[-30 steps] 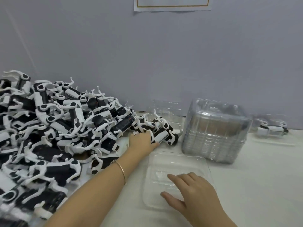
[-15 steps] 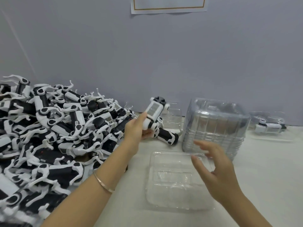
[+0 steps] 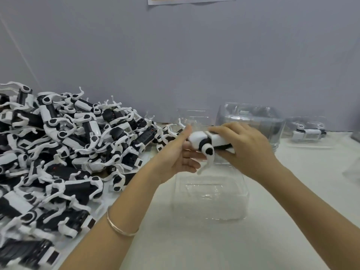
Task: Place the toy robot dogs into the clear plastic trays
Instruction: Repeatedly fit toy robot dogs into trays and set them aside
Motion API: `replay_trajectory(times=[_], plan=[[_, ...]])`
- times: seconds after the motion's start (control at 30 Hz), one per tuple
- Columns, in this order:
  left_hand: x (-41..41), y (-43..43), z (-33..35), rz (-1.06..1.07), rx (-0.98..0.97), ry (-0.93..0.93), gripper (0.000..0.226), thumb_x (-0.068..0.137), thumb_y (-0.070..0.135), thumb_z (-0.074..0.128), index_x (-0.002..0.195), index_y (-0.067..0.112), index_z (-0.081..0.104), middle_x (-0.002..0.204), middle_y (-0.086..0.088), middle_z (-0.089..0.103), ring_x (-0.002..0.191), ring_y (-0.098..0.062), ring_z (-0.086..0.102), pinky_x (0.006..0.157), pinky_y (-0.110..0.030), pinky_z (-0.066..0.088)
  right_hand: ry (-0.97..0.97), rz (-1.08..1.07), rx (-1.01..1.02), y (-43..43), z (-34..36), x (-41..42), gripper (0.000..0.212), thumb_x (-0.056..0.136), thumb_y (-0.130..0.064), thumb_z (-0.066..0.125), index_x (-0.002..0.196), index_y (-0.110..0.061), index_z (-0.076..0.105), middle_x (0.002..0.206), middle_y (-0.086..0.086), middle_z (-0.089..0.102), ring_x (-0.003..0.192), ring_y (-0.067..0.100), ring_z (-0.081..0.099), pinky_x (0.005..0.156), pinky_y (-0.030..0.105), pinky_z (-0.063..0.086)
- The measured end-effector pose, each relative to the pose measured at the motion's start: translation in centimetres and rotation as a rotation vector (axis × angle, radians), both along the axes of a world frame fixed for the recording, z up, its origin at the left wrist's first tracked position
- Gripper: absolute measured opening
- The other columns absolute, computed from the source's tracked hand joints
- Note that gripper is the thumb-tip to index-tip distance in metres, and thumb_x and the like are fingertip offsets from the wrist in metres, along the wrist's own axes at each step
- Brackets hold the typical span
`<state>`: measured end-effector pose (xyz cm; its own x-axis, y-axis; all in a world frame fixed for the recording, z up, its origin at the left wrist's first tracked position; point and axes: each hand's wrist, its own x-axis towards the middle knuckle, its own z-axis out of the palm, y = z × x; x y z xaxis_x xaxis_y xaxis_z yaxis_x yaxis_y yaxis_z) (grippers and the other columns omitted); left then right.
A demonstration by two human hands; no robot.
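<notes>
While left hand (image 3: 175,155), right hand (image 3: 248,148) grip dog (image 3: 202,140), tray (image 3: 210,201) below.

held dog (image 3: 209,142): white body, black round joint, black underside, between the fingers (image 3: 224,130)
dog pile (image 3: 58,152): black and white mixed, a few barcode-striped labels, left of the fingers
tray (image 3: 210,193): clear, pale glare streaks, below the fingers
tray stack (image 3: 251,121): clear, grey tint, behind the fingers
packed dog (image 3: 307,132): white and black, right of the fingers
counter (image 3: 292,191): white
wall (image 3: 175,55): pale blue-grey, plain
bracelet (image 3: 120,228): silvery pink
paper (image 3: 192,0): white, orange-brown border line
</notes>
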<state>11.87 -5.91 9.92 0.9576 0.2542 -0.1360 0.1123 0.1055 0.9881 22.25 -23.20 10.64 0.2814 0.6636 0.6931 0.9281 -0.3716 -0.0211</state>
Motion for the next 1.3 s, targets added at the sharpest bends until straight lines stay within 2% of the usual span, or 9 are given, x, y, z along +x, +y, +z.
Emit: replay_trajectory(times=[0.2,0.4,0.53,0.73,0.9,1.0,1.1,1.2,1.3], plan=[[-2.4,2.4,-6.6,0.002,0.647,-0.049,0.065,0.059,0.071,0.062,0.12,0.05,0.051,0.142,0.02,0.041,0.13,-0.004,0.041,0.104,-0.027,0.036,1.037,0.067,0.229,-0.9,-1.6,2.7,0.036,0.083,-0.036,0.073,0.113,-0.034,0.052,0.082,-0.005,0.068,0.062,0.011,0.065,0.05,0.023,0.046],[-5.5,0.1,-8.3,-0.012,1.064,0.15,0.086,0.048,0.094,0.039,0.119,0.048,0.055,0.114,0.018,0.035,0.103,-0.006,0.05,0.084,-0.027,0.039,1.251,0.046,0.388,-1.6,-3.3,3.1,0.026,0.086,-0.039,0.069,0.107,-0.035,0.054,0.099,0.003,0.07,0.064,0.02,0.071,0.039,0.026,0.046],[-8.3,-4.1,-7.9,-0.136,1.381,0.094,0.12,0.028,0.102,-0.02,0.141,0.066,-0.002,0.09,0.011,0.036,0.084,-0.013,0.05,0.069,-0.032,0.03,1.28,0.023,0.403,-2.0,-3.4,3.5,0.021,0.088,-0.031,0.069,0.104,-0.035,0.056,0.1,0.001,0.069,0.066,0.022,0.071,0.04,0.026,0.047],[-8.4,-2.4,-8.0,0.445,1.301,-0.604,0.066,0.071,0.067,0.063,0.123,0.027,0.055,0.078,0.01,0.05,0.073,0.0,0.043,0.069,-0.022,0.043,1.198,0.017,0.294,-1.6,-3.4,3.0,0.031,0.086,-0.031,0.071,0.11,-0.038,0.053,0.09,-0.004,0.071,0.052,0.015,0.068,0.036,0.023,0.042],[-6.3,1.4,-8.9,0.457,0.696,-0.158,0.108,0.044,0.071,0.083,0.134,0.045,0.03,0.137,0.019,0.029,0.121,0.02,0.029,0.109,-0.031,0.035,1.122,0.069,0.272,-0.3,-2.5,2.6,0.035,0.08,-0.031,0.077,0.097,-0.05,0.052,0.087,-0.01,0.072,0.062,0.012,0.07,0.043,0.026,0.049],[-4.3,2.5,-9.6,0.448,0.847,0.044,0.141,0.035,0.092,0.063,0.153,0.033,0.013,0.161,0.011,0.007,0.144,0.005,-0.002,0.12,-0.039,-0.007,1.028,0.14,0.222,1.2,-1.7,2.9,0.04,0.077,-0.028,0.08,0.099,-0.051,0.056,0.088,-0.012,0.069,0.066,0.0,0.068,0.048,0.015,0.048],[-2.8,1.9,-9.5,0.353,1.052,0.171,0.142,0.035,0.102,0.037,0.155,0.029,0.012,0.163,0.01,0.002,0.13,0.013,-0.033,0.098,-0.029,-0.038,0.91,0.152,0.121,3.0,-1.3,3.4,0.042,0.077,-0.032,0.081,0.104,-0.054,0.057,0.1,-0.016,0.059,0.078,-0.005,0.062,0.064,0.013,0.048],[-2.8,1.5,-10.6,0.334,0.945,0.063,0.131,0.038,0.095,0.05,0.152,0.037,0.019,0.148,0.036,0.007,0.125,0.027,-0.027,0.107,-0.035,-0.032,0.751,0.106,-0.038,3.9,-1.6,3.7,0.048,0.079,-0.038,0.078,0.12,-0.05,0.057,0.109,-0.021,0.056,0.099,0.003,0.056,0.086,0.025,0.044],[-3.4,2.0,-11.2,0.343,0.601,0.052,0.117,0.032,0.077,0.075,0.132,0.069,0.016,0.132,0.05,0.01,0.146,-0.001,-0.014,0.119,-0.045,0.0,0.544,0.069,-0.299,4.3,-2.2,3.5,0.056,0.082,-0.044,0.073,0.131,-0.048,0.047,0.112,-0.02,0.056,0.097,0.004,0.051,0.08,0.029,0.042]])
